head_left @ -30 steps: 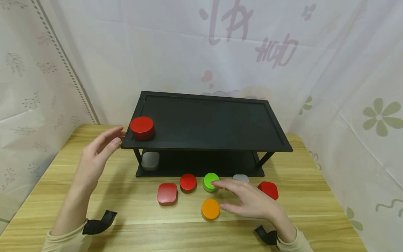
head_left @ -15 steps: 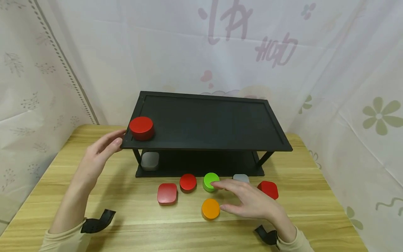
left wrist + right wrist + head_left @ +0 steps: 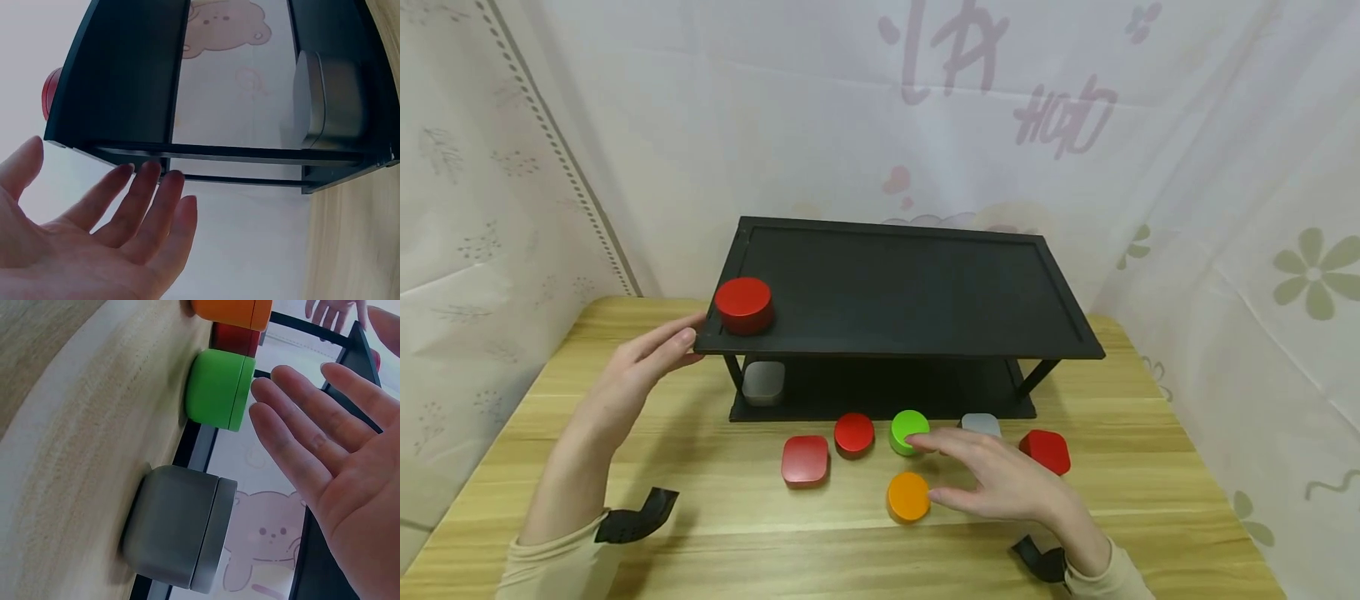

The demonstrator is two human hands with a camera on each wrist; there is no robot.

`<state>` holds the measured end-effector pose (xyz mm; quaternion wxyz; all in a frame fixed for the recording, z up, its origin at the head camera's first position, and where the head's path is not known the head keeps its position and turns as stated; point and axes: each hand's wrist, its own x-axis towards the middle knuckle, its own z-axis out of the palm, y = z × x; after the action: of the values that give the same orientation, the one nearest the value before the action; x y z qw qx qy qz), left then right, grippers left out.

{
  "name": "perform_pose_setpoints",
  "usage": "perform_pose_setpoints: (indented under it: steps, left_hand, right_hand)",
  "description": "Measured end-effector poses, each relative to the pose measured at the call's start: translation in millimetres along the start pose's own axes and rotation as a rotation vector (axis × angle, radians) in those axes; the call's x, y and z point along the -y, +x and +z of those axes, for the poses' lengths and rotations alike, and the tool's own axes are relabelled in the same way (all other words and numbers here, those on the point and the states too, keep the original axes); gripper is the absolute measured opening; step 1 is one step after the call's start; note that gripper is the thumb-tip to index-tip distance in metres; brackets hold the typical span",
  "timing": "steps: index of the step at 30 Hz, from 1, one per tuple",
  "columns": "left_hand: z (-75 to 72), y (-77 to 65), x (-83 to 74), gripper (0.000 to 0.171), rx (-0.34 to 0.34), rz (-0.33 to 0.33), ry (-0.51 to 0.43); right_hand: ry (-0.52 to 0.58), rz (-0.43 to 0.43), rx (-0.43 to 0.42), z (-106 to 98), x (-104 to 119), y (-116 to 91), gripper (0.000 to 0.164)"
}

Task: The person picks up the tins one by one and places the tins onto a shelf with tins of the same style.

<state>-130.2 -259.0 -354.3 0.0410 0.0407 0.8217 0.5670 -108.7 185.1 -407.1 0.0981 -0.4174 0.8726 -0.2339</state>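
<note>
My left hand is at the left end of a black two-tier shelf, its fingers extended and slightly bent beside the upper board's edge. Whether they touch it, I cannot tell. On that board's front left corner sits a round red tin. A grey square tin stands below it on the lower tier. My right hand hovers, fingers spread and holding nothing, beside a round green tin and a round orange tin. In the right wrist view, the palm faces the camera, apart from the green tin.
Along the shelf's front on the wooden table stand a square red tin, a small round red tin, a grey tin partly behind my right hand, and another square red tin. White printed cloth hangs behind.
My left hand has moved slightly in toward the shelf's left edge, its fingers a little lower. The right hand keeps its place beside the tins. The head view has shifted slightly.
</note>
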Motion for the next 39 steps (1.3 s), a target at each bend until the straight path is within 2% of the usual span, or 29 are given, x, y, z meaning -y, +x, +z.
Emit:
perform_pose_setpoints:
  steps: [5, 9, 17, 25, 32, 39]
  left_hand:
    - [-0.6, 0.9, -1.0, 0.047, 0.055, 0.003, -0.005]
    - [-0.9, 2.2, -2.1, 0.049, 0.070, -0.006, -0.010]
    - [0.7, 5.3, -3.1, 0.048, 0.075, -0.006, -0.040]
    - [2.5, 7.6, -1.6, 0.049, 0.082, 0.046, -0.068]
    - [2.6, 6.7, -3.9, 0.051, 0.058, -0.015, -0.095]
    - [2.5, 7.8, -2.5, 0.047, 0.062, 0.037, -0.104]
  right_hand:
    - [-0.010, -0.008, 0.004, 1, -1, 0, 0.052]
    - [-0.008, -0.018, 0.016, 2, -2, 1, 0.053]
    - [0.010, -0.023, 0.035, 6, -1, 2, 0.053]
    - [0.009, 0.020, 0.070, 9, 0, 4, 0.057]
    - [0.019, 0.045, 0.108, 13, 2, 7, 0.060]
    - [0.018, 0.039, 0.120, 16, -2, 9, 0.063]
